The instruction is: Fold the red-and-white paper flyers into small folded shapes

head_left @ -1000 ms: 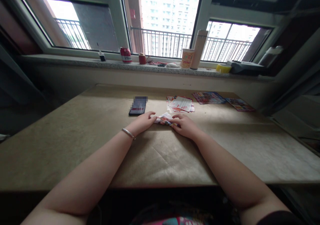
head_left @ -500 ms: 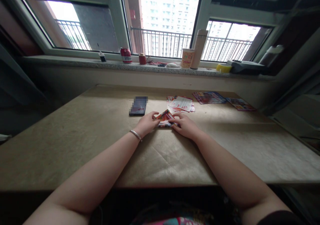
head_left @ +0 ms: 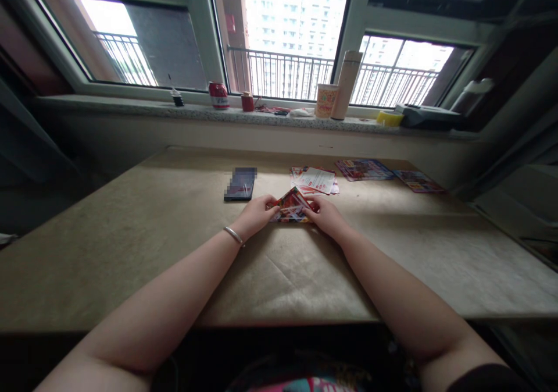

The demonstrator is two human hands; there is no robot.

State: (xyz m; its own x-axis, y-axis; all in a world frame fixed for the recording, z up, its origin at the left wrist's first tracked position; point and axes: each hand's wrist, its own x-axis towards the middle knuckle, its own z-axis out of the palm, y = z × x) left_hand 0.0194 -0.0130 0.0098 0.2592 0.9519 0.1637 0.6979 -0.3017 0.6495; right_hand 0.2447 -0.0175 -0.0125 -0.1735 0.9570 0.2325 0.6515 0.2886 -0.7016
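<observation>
Between my hands, a colourful printed paper (head_left: 292, 206) shows a folded shape with a point at its top, low over the table. My left hand (head_left: 258, 213) pinches its left side, thumb on the front. On the right side, my right hand (head_left: 326, 217) grips it with thumb and fingers. Just beyond the paper lies a loose pile of printed sheets (head_left: 317, 180), a mostly white one on top. A dark phone (head_left: 240, 184), partly blurred out, rests left of the pile. The fingertips behind the paper are hidden.
Farther right on the table (head_left: 131, 252) are a stack of colourful sheets (head_left: 365, 170) and a smaller stack (head_left: 419, 181). The windowsill (head_left: 270, 120) holds a red can (head_left: 218, 95), a paper cup (head_left: 326, 101), a tall thermos (head_left: 347, 86) and yellow tape (head_left: 389, 118).
More of the paper's colourful front faces me now, and the white area has gone from view. My right hand has shifted slightly right along its edge.
</observation>
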